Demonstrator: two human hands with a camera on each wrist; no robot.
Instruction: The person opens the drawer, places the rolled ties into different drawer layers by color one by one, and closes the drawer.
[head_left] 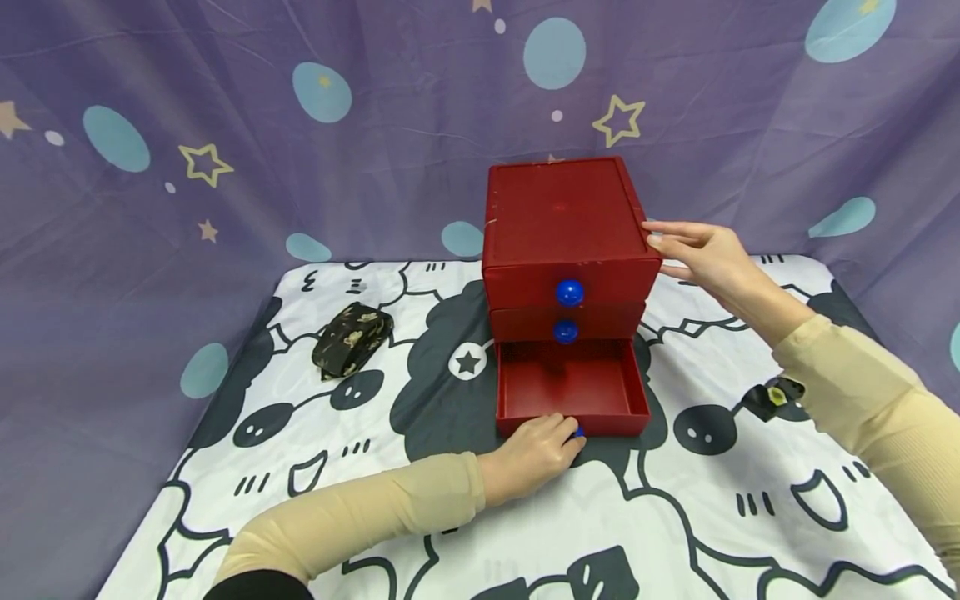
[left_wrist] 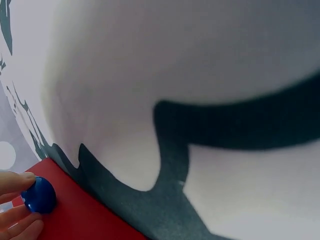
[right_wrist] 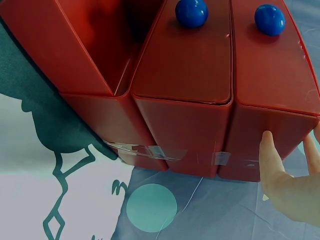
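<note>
A red three-drawer cabinet [head_left: 558, 212] stands toward the back of the cloth-covered table. Its bottom drawer [head_left: 573, 383] is pulled out and nothing shows inside, while the upper two are closed. My left hand [head_left: 532, 457] pinches the blue knob [left_wrist: 41, 195] on that bottom drawer's front. Against the cabinet's right side, near the top edge, my right hand [head_left: 708, 258] rests with fairly straight fingers. In the right wrist view its fingers [right_wrist: 270, 155] touch the red side panel. Blue knobs [head_left: 570, 292] also show on the closed drawers.
On the left of the table lies a dark floral pouch [head_left: 352, 340]. A small black item with a yellow patch [head_left: 776, 397] lies on the right, beside the right sleeve. Behind the table hangs a purple patterned curtain [head_left: 420, 150]. Clear tape [right_wrist: 170, 152] crosses the cabinet's side.
</note>
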